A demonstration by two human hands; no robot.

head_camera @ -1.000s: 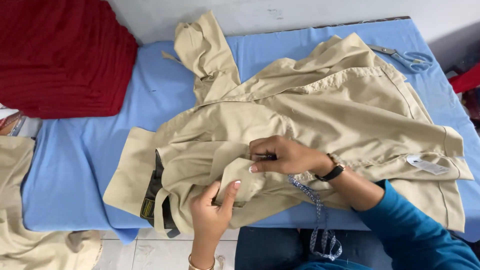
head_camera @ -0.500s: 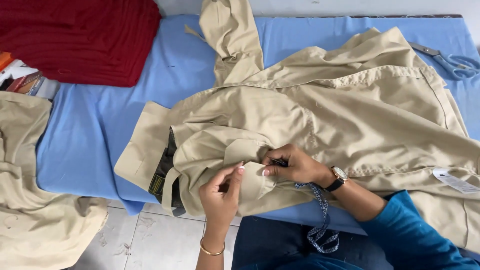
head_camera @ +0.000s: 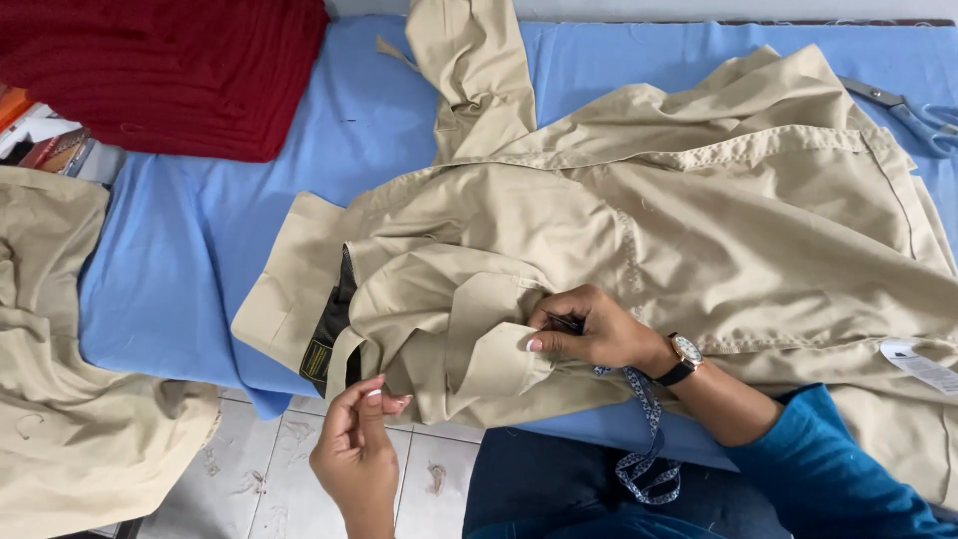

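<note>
So there's a big khaki shirt [head_camera: 699,220] spread out across a worktop covered in blue cloth [head_camera: 190,250], with one sleeve running up toward the far edge and the near hem hanging a bit over the front. The right hand [head_camera: 589,331] rests on the shirt near its lower front edge, fingers [head_camera: 544,341] pressed together and pinching a small dark tool, maybe a thread snipper, can't really tell, right against a folded khaki flap [head_camera: 489,344]. There's a wristwatch [head_camera: 685,355] with a dark strap on that wrist and a blue sleeve [head_camera: 848,469] further back. The left hand [head_camera: 357,449] is down below the worktop edge, off the shirt, above the tiled floor [head_camera: 279,459], with thumb and fingertips brought together like it's pinching something tiny, a thread maybe, too small to make out. Just left of the flap you can see a dark lining patch with a small label [head_camera: 321,351] peeking out of the fold. A patterned blue-and-white lanyard [head_camera: 649,449] hangs down under the right wrist, over dark fabric on the person's lap. At the far left of the worktop sits a dark red folded fabric pile [head_camera: 170,70], and more khaki garments [head_camera: 70,399] are heaped at the left, off the edge. Scissors [head_camera: 903,112] lie at the far right on the blue cloth, just beside the shirt's edge, and a white paper tag [head_camera: 923,365] sticks out at the right side of the shirt.
</note>
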